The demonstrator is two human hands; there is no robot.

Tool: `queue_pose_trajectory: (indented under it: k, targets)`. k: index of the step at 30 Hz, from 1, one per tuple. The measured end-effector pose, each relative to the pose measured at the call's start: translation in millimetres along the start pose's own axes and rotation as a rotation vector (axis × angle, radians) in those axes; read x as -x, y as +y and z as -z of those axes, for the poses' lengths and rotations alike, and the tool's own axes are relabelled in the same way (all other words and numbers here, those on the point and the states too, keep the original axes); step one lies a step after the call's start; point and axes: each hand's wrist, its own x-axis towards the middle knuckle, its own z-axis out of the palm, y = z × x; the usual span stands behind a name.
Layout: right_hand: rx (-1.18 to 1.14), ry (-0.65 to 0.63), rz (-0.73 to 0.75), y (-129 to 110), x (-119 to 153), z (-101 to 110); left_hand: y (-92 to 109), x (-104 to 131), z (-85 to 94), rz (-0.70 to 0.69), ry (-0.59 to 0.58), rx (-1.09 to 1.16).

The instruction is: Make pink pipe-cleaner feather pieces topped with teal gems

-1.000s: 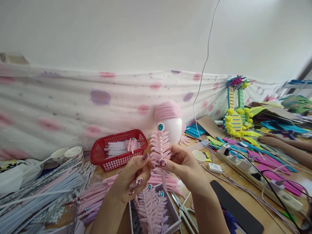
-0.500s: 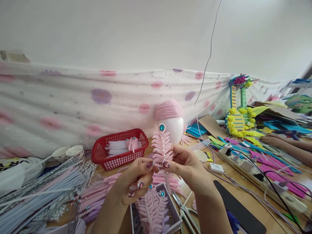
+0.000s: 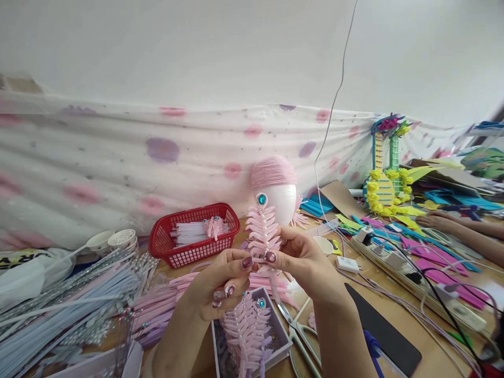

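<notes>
My fingertips hide the lower stem of the pink spray [image 3: 263,231], so I can't make out exactly where they meet on it. My left hand [image 3: 228,278] pinches it between thumb and forefinger; my right hand [image 3: 301,257] grips it from the other side. It stands upright above the worktop [image 3: 167,274], in front of the white foam head [image 3: 281,202]. The bottom of the view cuts off the open box [image 3: 280,344] and the scissors [image 3: 300,336], both towards the worktop's near edge. The sprays in the box overlap; I count two blue gems there.

For moving, I see a narrow bare patch just in front of the red basket [image 3: 157,244], near the worktop's back edge. Cables [image 3: 389,296] crowd the right side, beside one black slab [image 3: 381,328]. I count one basket, one pair of scissors and two bared forearms [image 3: 468,236] at far right.
</notes>
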Motion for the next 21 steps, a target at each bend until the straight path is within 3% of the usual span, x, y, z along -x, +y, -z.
queue_pose_trajectory:
  k: [9, 21]
  targets:
    - [-0.023, -0.009, 0.01, -0.2, -1.7, -1.7, 0.3, -1.0, 1.2, 0.063, -0.087, 0.146]
    - [0.003, -0.02, 0.001, 1.2, -2.8, -7.2, -6.6, -4.3, -2.4, 0.033, -0.05, 0.379]
